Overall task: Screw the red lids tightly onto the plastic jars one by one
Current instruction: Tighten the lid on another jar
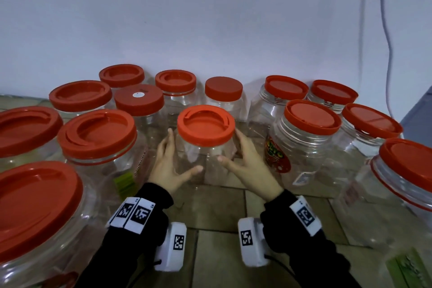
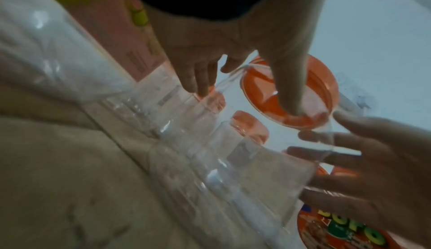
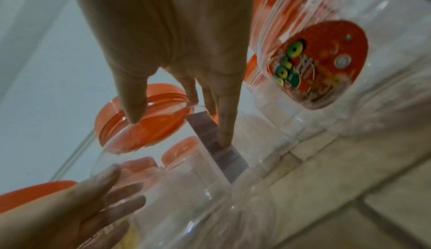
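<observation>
A clear plastic jar (image 1: pixel 207 170) with a red lid (image 1: pixel 205 124) on its mouth stands upright in the middle of the tiled surface. My left hand (image 1: pixel 167 166) lies flat against its left wall, fingers straight and pointing up, thumb stretched across the front. My right hand (image 1: pixel 245 166) mirrors it on the right wall. In the left wrist view the left hand (image 2: pixel 210 41) reaches along the jar toward the lid (image 2: pixel 321 94), and the right hand (image 2: pixel 385 170) shows with fingers spread. From the right wrist, the right hand (image 3: pixel 175 41) has straight fingers beside the lid (image 3: pixel 151 129).
Several lidded jars crowd around: large ones at the left (image 1: pixel 98 133), a row along the white wall (image 1: pixel 223 89), and others at the right, one with a red label (image 1: pixel 278 156). Bare tiles (image 1: pixel 217 208) lie in front. A cable (image 1: pixel 388 54) hangs at the right.
</observation>
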Available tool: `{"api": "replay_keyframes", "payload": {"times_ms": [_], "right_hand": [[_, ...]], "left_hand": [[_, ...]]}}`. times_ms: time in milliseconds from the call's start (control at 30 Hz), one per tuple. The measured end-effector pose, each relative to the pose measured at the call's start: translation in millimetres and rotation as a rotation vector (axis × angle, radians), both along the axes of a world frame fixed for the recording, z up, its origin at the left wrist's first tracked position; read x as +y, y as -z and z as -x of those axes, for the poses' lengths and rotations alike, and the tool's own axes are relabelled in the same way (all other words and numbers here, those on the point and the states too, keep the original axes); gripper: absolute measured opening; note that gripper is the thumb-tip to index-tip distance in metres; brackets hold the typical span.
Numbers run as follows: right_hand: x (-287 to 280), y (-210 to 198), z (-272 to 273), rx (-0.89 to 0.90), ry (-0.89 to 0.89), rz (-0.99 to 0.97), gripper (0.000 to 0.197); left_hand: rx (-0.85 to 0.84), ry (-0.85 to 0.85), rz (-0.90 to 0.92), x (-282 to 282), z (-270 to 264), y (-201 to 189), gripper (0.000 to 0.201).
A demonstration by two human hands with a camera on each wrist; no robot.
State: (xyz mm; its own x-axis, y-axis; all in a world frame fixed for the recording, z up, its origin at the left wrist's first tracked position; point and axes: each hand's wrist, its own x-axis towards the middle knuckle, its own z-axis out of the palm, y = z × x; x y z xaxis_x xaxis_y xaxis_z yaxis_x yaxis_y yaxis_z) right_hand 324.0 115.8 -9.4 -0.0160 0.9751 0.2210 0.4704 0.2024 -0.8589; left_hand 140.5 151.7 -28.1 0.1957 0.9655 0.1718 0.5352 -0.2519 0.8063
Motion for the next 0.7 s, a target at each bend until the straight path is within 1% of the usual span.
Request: {"api": "replay_keyframes", "payload": {"times_ms": [100,233,300,400,500,600,700], "right_hand": [[11.1,8.8,8.2,0.029,0.031,0.024,0.079],[24.8,12.0,14.7,0.040,0.010,0.039,0.075],[31.8,11.5,15.8,0.042,-0.004,0.056,0.074],[39.1,10.3,14.9,0.047,-0.001,0.041,0.074],[37.4,6.5,9.4,0.035,0.012,0.029,0.071],[23.9,-4.7,0.7,-0.016,0.021,-0.005,0.066],[2.1,-27.1,-15.9,-0.141,0.042,-0.171,0.060]], "left_hand": [[-0.064,-0.118,-0.030,11.3,-1.7,10.7,0.085],[-0.146,-0.215,-0.042,35.2,-3.1,20.7,0.072],[-0.178,-0.220,-0.031,48.5,-3.4,23.2,0.069],[-0.166,-0.211,0.010,62.5,-3.3,25.1,0.068],[-0.164,-0.220,0.004,61.3,-4.9,22.6,0.072],[-0.154,-0.225,-0.113,43.4,-8.1,9.8,0.073],[-0.125,-0.187,-0.334,19.8,-16.2,-10.8,0.073]]}}
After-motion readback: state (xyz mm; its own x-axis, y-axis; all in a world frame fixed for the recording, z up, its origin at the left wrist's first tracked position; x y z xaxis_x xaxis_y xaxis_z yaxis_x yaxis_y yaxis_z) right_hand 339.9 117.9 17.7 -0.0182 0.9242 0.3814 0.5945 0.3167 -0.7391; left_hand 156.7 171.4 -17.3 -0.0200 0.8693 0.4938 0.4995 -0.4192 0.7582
